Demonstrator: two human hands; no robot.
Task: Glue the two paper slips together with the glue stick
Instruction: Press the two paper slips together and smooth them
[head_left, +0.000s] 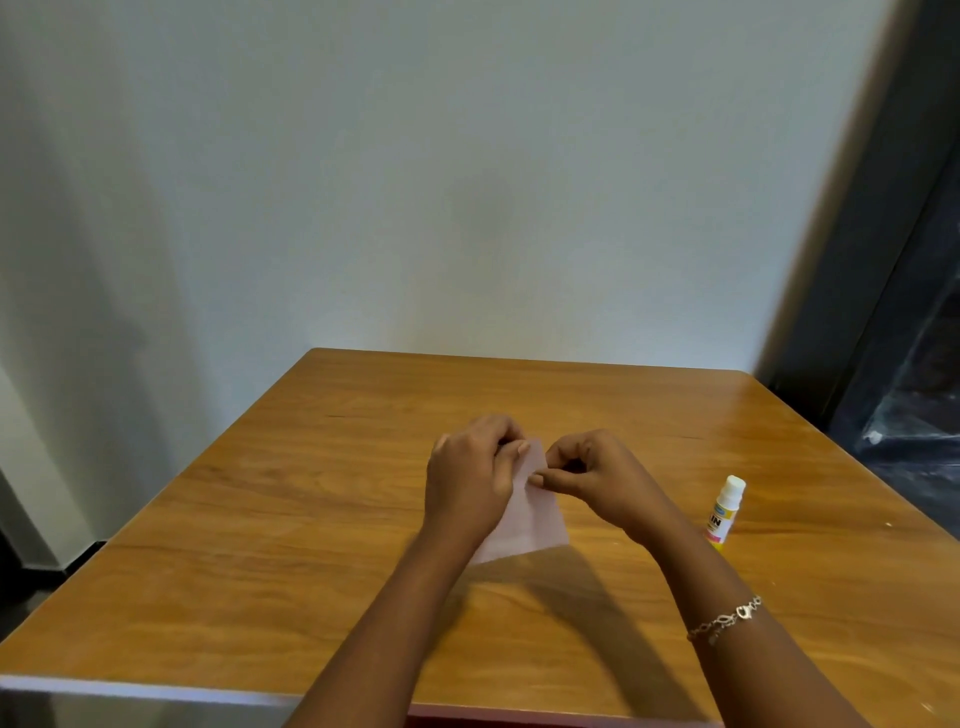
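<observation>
**Paper slips** (530, 519): pale pink, lower centre of frame, between the two hands. They were held by the upper end while the lower edge hung free. A shadow on the wood beneath suggested they were raised off the surface. Whether one sheet or two overlapped could not be told.

**Left hand** (470, 478): fingers curled, pinching the slips' upper left edge.

**Right hand** (597, 478): thumb and forefinger closed on the upper right edge. With both grips set at the same end, the hands were probably squaring up or pressing the edges together.

**Glue stick** (724, 512): standing upright with its white cap on, right of centre, just beside the right forearm and apart from the paper. It was likely parked within reach of the right hand. Whether glue had been applied could not be judged.

**Table** (311, 493): varnished wood, filling the lower half of the frame and bearing the glue stick.

**Bracelet** (724, 621): a metal chain on the right forearm, lower right.
</observation>
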